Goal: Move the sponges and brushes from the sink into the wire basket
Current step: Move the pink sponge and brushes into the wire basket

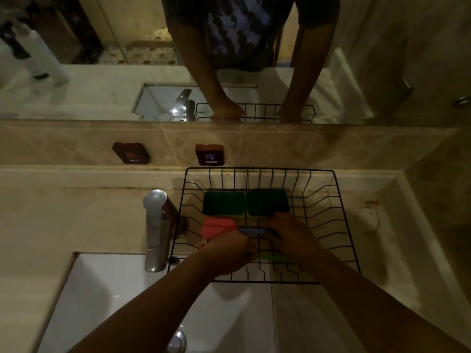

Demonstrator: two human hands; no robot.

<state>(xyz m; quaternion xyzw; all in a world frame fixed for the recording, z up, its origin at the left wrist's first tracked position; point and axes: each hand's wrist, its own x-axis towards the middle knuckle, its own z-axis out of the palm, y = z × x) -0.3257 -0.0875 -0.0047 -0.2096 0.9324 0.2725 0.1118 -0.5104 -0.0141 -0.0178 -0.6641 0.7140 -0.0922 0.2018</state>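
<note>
Both hands working inside wire basket (331, 189) | left hand (230, 248) and right hand (293, 235) fingers appearing closed on blue brush handle (251, 231) | green sponges (246, 203) lying just beyond fingers | handling: light, stiff, likely wet; gripping mid-handle.

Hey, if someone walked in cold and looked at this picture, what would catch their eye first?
Probably the black wire basket on the counter right of the tap, with both hands inside it: the left hand and right hand meet over a blue brush handle. Behind them lie two green sponges side by side, and a pink sponge nearer the tap. The white sink below looks empty.
</note>
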